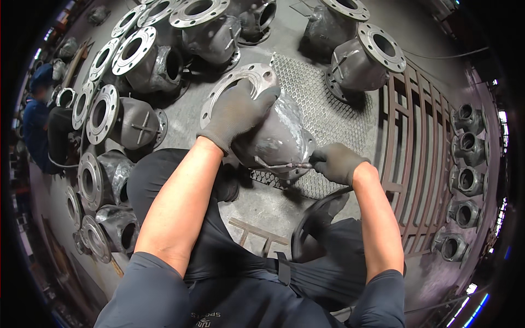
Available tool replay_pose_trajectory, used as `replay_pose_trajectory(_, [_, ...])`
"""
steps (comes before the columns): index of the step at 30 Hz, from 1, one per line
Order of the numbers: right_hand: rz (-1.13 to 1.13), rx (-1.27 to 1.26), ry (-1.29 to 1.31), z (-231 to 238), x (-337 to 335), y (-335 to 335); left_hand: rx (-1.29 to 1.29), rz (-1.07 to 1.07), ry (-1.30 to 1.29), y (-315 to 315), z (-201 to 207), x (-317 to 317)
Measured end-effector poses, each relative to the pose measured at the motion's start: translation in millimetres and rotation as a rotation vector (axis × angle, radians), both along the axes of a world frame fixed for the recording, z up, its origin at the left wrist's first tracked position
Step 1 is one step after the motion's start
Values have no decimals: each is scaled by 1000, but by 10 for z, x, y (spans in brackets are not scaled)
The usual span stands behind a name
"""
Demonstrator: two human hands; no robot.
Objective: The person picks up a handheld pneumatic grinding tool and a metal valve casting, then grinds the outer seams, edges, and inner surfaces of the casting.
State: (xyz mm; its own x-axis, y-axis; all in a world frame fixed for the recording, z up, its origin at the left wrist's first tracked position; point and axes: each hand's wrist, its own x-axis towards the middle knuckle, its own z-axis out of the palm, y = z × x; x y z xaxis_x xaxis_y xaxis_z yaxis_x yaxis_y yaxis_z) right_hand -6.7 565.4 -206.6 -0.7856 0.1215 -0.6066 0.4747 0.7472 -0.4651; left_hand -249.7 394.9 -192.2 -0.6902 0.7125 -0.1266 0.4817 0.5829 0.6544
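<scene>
Between my knees a grey flanged metal casting (268, 142) leans tilted on expanded metal mesh, its bolt-holed ring flange toward the upper left. My left hand (238, 112), in a grey glove, lies over that flange with its fingers curled round the rim and into the bore. At the casting's lower right, my gloved right hand (340, 163) is closed on a slim metal rod-like tool (298, 165). The tool points left, along the casting's lower side; a raised rib there runs close to its tip. I cannot make out the tool's exact kind or whether the tip touches.
Several similar castings (136, 117) crowd the left and far left. Others (361, 60) stand at the far right, and a row of smaller ones (466, 180) lines the right. A brown metal grate (410, 142) lies beside the mesh (328, 117). Another person (38, 117) sits at the left.
</scene>
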Motion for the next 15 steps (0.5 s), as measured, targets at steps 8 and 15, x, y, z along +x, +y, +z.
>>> replay_pose_trajectory(8, [-52,-12,-34,-73,152,56,-49,-24,3,47,38,73])
replay_pose_trajectory(15, [-65,-36,60,15,73,37,-68,-30,-15,46,83,82])
